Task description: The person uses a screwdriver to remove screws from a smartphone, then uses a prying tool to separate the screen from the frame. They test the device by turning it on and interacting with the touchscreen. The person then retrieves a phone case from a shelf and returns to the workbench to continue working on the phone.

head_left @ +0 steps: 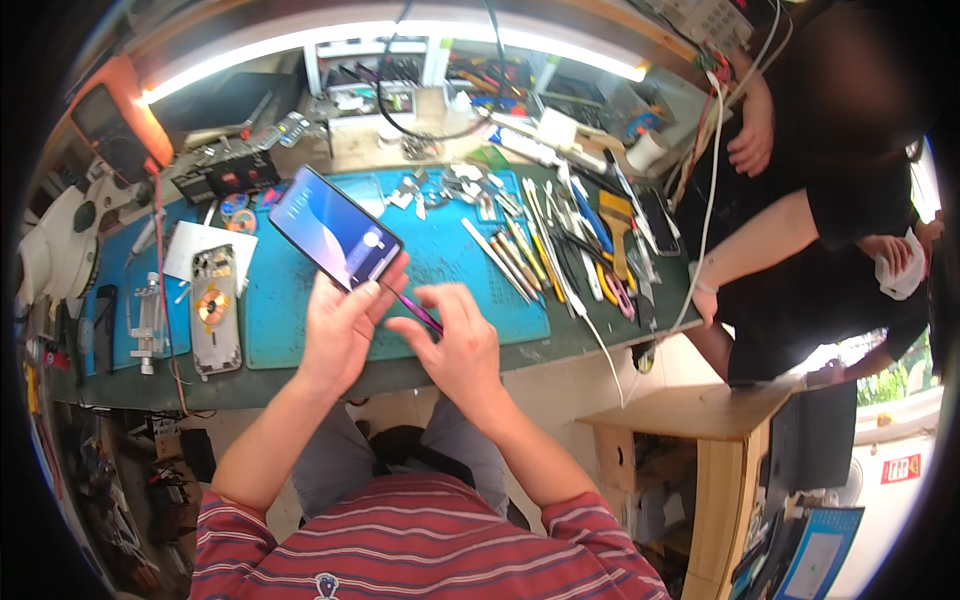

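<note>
A smartphone (335,228) with its screen lit in blue is gripped at its lower end by my left hand (340,325), tilted above the blue work mat (300,335). Between the thumb and fingers of my right hand (458,345) is a slim purple tool (420,313). Its thin end points at the phone's lower edge; I cannot tell whether it touches. To the left of my left hand lies an opened phone body (214,310) with a copper-coloured round coil.
Tweezers and pliers (615,290) crowd the mat's right side. Small metal parts (470,185) lie behind the phone. An orange multimeter (120,120) stands far left, near a metal clamp (148,325). A co-worker's hand (704,303) rests at the bench's right edge. A white cable (600,345) hangs over the front.
</note>
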A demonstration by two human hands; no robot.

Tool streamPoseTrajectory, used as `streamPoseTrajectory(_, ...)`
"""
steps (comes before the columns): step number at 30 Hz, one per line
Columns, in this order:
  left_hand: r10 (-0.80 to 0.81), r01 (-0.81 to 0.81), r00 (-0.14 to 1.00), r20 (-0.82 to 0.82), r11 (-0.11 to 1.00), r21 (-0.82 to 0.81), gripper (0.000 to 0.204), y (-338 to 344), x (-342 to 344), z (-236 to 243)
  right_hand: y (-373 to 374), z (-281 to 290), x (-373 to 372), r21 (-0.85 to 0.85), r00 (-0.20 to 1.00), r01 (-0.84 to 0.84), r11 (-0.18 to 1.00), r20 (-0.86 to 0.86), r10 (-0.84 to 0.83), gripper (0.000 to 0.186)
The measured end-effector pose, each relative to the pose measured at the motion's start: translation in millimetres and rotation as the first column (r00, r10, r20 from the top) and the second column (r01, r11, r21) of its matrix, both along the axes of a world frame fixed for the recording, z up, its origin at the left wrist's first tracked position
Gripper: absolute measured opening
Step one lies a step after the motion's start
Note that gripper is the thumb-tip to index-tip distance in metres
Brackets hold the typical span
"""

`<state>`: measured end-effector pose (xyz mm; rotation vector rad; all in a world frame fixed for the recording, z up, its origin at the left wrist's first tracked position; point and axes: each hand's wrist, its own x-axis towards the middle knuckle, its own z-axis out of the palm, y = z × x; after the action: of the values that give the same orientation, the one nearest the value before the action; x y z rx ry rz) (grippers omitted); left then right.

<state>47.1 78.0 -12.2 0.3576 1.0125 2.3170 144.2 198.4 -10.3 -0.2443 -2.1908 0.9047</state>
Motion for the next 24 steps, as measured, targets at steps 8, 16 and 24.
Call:
streamPoseTrajectory(8,0.007,-0.007,1.000,0.013,1.000,-0.003,0.048,1,0,3,2,-10,1,0.058,0.997,-0.016,0.998,0.071,0.012,0.014)
streamPoseTrajectory(16,-0.021,0.021,1.000,0.004,0.999,0.027,0.048,1,-1,3,4,-10,4,0.051,0.994,-0.022,0.998,0.112,0.016,0.022)
streamPoseTrajectory(24,-0.027,0.027,1.000,0.002,1.000,0.015,0.050,-6,0,5,-2,-3,1,0.004,0.997,-0.015,1.000,0.078,0.014,0.019)
